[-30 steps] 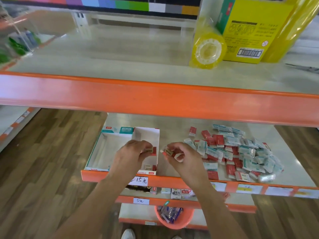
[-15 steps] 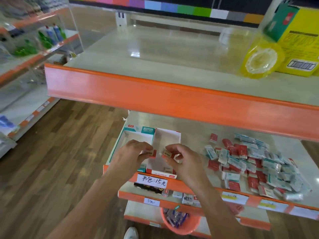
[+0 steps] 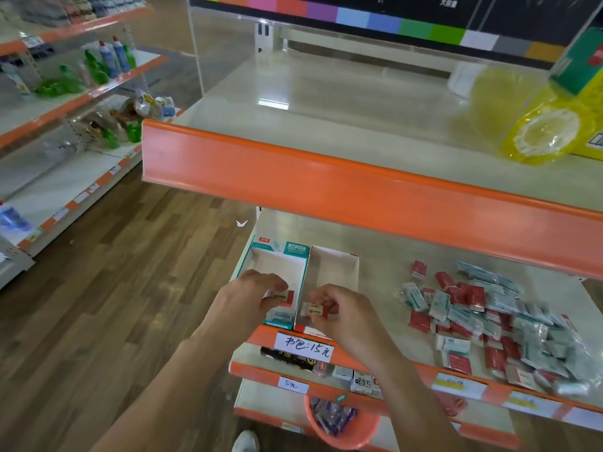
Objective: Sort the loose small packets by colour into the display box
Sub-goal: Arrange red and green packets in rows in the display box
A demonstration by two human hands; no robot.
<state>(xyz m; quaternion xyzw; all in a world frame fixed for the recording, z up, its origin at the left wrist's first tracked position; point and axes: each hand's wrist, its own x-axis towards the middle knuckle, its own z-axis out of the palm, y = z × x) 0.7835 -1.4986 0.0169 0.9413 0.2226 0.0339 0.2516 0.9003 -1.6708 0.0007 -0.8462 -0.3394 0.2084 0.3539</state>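
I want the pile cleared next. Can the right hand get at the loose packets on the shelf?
Probably yes, once freed: the packet pile lies open on the shelf beside the right hand, nothing between, but that hand's grip holds a small packet.

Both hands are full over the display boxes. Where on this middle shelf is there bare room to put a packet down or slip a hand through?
Bare shelf lies between the red-trimmed box and the packet pile, and behind both boxes under the upper shelf edge. The back halves of the teal-trimmed box and the red-trimmed box also show bare floor. It is crowded at the pile, and at the box fronts where the left hand and right hand work.
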